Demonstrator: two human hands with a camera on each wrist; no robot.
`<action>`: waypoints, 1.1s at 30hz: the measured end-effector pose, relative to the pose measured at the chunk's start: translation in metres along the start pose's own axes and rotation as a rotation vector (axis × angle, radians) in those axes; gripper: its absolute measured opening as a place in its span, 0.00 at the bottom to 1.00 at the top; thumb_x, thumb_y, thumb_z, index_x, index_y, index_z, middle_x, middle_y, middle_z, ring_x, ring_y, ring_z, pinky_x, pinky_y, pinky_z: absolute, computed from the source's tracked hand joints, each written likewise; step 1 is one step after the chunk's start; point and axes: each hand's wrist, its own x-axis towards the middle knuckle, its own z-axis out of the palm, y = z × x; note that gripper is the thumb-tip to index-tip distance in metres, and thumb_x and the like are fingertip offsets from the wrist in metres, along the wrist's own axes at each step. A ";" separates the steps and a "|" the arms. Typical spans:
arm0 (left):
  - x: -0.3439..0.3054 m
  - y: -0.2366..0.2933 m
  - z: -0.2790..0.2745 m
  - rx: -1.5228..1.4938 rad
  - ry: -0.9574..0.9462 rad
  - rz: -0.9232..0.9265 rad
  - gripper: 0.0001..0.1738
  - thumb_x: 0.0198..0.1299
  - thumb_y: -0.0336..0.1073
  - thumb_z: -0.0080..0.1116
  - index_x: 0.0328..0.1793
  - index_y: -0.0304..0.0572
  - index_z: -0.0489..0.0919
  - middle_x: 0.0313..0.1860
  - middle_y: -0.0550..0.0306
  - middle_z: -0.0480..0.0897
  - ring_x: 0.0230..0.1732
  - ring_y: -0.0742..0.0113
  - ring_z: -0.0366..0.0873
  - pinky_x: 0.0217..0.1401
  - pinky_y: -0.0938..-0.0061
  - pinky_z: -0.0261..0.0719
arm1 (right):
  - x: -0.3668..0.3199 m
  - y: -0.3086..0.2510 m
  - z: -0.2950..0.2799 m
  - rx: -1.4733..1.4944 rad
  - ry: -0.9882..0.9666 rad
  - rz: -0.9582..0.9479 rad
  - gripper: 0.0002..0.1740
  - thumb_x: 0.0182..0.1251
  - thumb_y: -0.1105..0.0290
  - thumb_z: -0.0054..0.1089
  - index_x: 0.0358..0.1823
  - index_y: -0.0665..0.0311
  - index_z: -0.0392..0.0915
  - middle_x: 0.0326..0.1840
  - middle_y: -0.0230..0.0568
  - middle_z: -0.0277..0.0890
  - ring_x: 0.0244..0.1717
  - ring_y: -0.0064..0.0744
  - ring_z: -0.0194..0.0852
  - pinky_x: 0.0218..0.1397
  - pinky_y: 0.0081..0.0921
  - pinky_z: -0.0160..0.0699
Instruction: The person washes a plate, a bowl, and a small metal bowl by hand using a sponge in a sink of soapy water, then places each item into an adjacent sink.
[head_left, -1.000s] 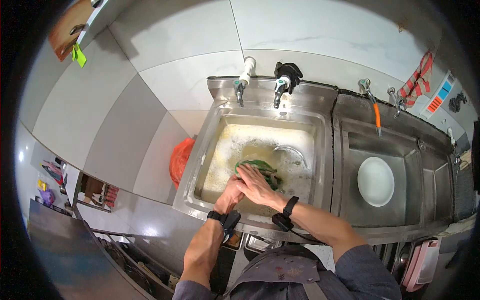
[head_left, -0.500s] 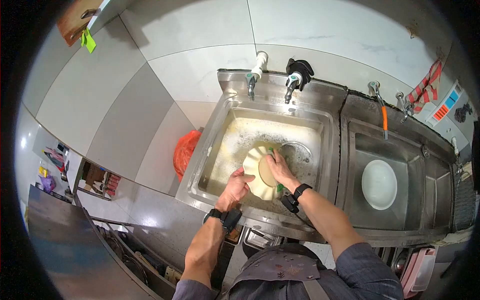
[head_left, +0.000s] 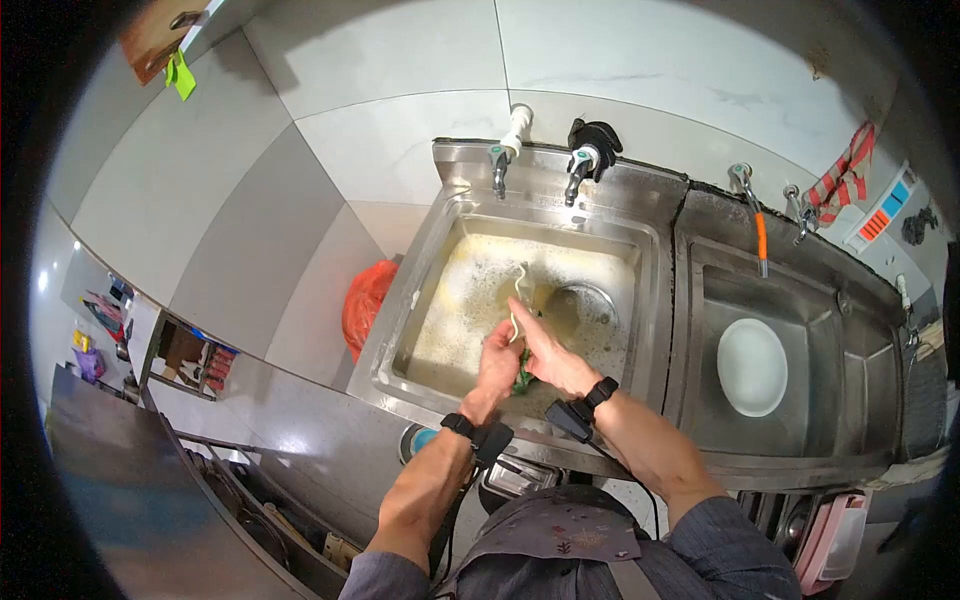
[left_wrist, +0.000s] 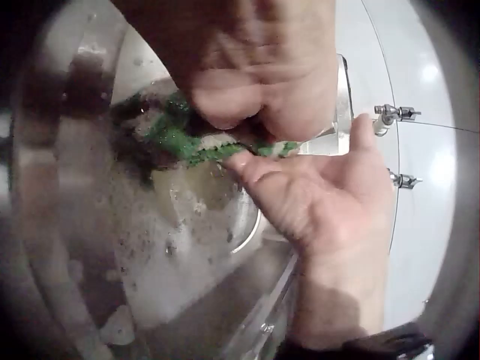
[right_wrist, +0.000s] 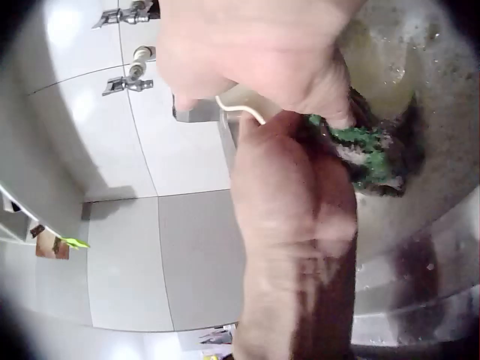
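Observation:
A cream bowl with a wavy rim (head_left: 519,283) is tilted nearly edge-on over the soapy water. My left hand (head_left: 497,358) grips its near side, and the rim (right_wrist: 244,109) shows beside that hand in the right wrist view. My right hand (head_left: 550,355) lies against the other face of the bowl and holds a wet green and dark scrubbing cloth (right_wrist: 367,154). Below both hands the cloth (left_wrist: 172,139) hangs bunched in the left wrist view. Most of the bowl is hidden by the hands.
Foamy water fills the steel sink (head_left: 400,345), where a curved metal rim (head_left: 605,300) shows through the surface. A white oval dish (head_left: 752,367) lies in the right-hand basin. Taps (head_left: 499,170) stand behind, and a red plastic bag (head_left: 367,305) is at the left.
The bowl has come up from the water into the hands, first facing the camera, now turned edge-on. The cloth, earlier bunched under both hands, is now in the right hand against the bowl.

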 end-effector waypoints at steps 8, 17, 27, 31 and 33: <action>-0.024 -0.024 0.000 1.056 -0.194 0.220 0.31 0.64 0.38 0.59 0.72 0.41 0.67 0.59 0.36 0.81 0.64 0.38 0.76 0.64 0.54 0.75 | 0.048 0.035 -0.073 -0.429 0.416 -0.232 0.22 0.68 0.59 0.62 0.47 0.77 0.80 0.43 0.52 0.84 0.42 0.46 0.82 0.46 0.44 0.79; -0.019 -0.019 -0.042 1.443 -0.672 -0.152 0.20 0.60 0.47 0.58 0.50 0.40 0.85 0.45 0.38 0.85 0.50 0.38 0.82 0.53 0.53 0.79 | 0.028 0.025 -0.097 -1.021 0.834 -0.113 0.24 0.69 0.56 0.59 0.55 0.71 0.78 0.56 0.63 0.79 0.59 0.61 0.78 0.65 0.49 0.75; -0.043 0.012 -0.058 1.449 -0.432 -0.113 0.15 0.59 0.39 0.55 0.46 0.45 0.88 0.45 0.38 0.86 0.50 0.38 0.83 0.57 0.52 0.80 | 0.020 0.020 -0.102 -1.062 0.773 0.058 0.27 0.67 0.54 0.62 0.57 0.70 0.80 0.60 0.57 0.80 0.58 0.54 0.81 0.62 0.43 0.78; -0.053 0.021 -0.046 1.354 -0.311 -0.127 0.15 0.62 0.41 0.56 0.47 0.47 0.88 0.46 0.38 0.86 0.51 0.40 0.84 0.57 0.53 0.80 | 0.033 0.039 -0.121 -1.154 0.751 -0.283 0.25 0.71 0.52 0.57 0.51 0.70 0.82 0.56 0.58 0.81 0.58 0.56 0.80 0.61 0.46 0.78; -0.054 0.024 -0.044 1.358 -0.325 -0.146 0.15 0.63 0.43 0.56 0.47 0.47 0.88 0.46 0.38 0.86 0.52 0.40 0.84 0.58 0.53 0.80 | 0.007 0.020 -0.094 -1.347 0.670 -0.356 0.21 0.69 0.55 0.56 0.44 0.70 0.80 0.48 0.59 0.81 0.52 0.60 0.79 0.57 0.49 0.77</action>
